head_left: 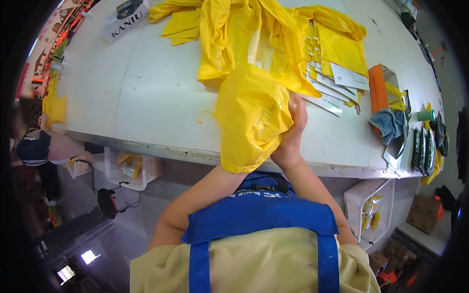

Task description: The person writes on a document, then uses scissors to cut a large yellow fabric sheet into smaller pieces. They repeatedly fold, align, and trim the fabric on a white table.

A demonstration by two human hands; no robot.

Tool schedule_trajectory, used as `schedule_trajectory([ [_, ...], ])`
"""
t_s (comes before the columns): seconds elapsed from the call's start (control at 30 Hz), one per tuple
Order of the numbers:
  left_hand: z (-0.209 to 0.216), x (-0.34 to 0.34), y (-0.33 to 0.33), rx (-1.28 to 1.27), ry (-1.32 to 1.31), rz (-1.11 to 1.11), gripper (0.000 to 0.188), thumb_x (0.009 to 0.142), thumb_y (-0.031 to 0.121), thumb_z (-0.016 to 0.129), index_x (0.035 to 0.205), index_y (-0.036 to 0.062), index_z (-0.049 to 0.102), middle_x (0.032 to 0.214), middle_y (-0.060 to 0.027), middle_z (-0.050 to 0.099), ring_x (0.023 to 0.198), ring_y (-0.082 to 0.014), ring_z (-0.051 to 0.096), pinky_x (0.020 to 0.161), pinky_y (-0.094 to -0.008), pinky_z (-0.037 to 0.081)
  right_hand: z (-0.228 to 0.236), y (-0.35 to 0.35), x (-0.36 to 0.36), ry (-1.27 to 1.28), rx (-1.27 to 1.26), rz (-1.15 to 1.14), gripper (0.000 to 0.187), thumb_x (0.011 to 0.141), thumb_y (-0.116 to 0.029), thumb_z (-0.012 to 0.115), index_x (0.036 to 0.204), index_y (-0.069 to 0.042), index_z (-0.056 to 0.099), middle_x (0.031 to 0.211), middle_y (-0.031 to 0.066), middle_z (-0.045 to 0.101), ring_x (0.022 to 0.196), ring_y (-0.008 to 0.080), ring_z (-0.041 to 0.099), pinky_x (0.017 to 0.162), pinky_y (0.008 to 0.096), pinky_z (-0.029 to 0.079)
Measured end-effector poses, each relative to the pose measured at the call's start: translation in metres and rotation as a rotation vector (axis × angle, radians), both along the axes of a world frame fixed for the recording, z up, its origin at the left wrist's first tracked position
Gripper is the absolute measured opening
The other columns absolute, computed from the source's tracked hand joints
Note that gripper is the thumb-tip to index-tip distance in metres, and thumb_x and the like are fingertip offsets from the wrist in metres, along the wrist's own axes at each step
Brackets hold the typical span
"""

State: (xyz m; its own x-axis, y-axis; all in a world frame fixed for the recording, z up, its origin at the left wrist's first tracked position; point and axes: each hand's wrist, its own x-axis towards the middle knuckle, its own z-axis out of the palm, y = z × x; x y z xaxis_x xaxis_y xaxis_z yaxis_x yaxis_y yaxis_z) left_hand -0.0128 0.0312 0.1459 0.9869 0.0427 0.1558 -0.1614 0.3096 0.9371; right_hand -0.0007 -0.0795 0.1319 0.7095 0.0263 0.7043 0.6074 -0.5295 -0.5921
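Note:
A shiny yellow raincoat (251, 112) lies gathered at the table's near edge, its rounded, hood-like part bulging toward me. My left forearm (205, 193) runs into the opening of that part, and the fabric covers my left hand. At the right side of the same part, my right hand (292, 134) is closed around the fabric, fingers pointing away from me and partly hidden behind it. A thin yellow cord (205, 116) sticks out on the left. More crumpled yellow fabric (220, 44) spreads beyond the hood-like part.
Folded yellow garments (339, 41) with white paper cards (325, 102) lie at the far right. An orange box (378, 88), a blue cloth (388, 124) and a green roll (426, 115) are beside them. White baskets (146, 168) hang below the table edge. Another person (46, 146) works at the left.

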Motion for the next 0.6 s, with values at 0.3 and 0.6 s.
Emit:
schedule_trajectory([
  [0.3, -0.005, 0.005, 0.026, 0.437, -0.166, -0.089, 0.066, 0.084, 0.02, 0.068, 0.138, 0.009, 0.032, 0.132, -0.0087, 0.044, 0.12, -0.0211, 0.045, 0.1, -0.0339, 0.04, 0.03, -0.043, 0.0, 0.761, 0.07, 0.497, 0.039, 0.075, -0.001, 0.067, 0.113, -0.005, 0.058, 0.108, 0.0119, 0.061, 0.104, 0.0285, 0.057, 0.092, 0.0327, 0.043],
  [0.6, -0.047, -0.07, 0.053, 0.527, 0.448, -0.607, 0.06, 0.083, 0.018, 0.065, 0.134, 0.0063, 0.036, 0.125, -0.0165, 0.048, 0.116, -0.0242, 0.048, 0.08, -0.0367, 0.051, -0.068, -0.12, -0.011, 0.368, 0.035, -0.055, 0.023, 0.073, 0.01, 0.055, 0.09, -0.003, 0.062, 0.1, 0.0122, 0.061, 0.099, 0.0255, 0.057, 0.089, 0.0326, 0.043],
])
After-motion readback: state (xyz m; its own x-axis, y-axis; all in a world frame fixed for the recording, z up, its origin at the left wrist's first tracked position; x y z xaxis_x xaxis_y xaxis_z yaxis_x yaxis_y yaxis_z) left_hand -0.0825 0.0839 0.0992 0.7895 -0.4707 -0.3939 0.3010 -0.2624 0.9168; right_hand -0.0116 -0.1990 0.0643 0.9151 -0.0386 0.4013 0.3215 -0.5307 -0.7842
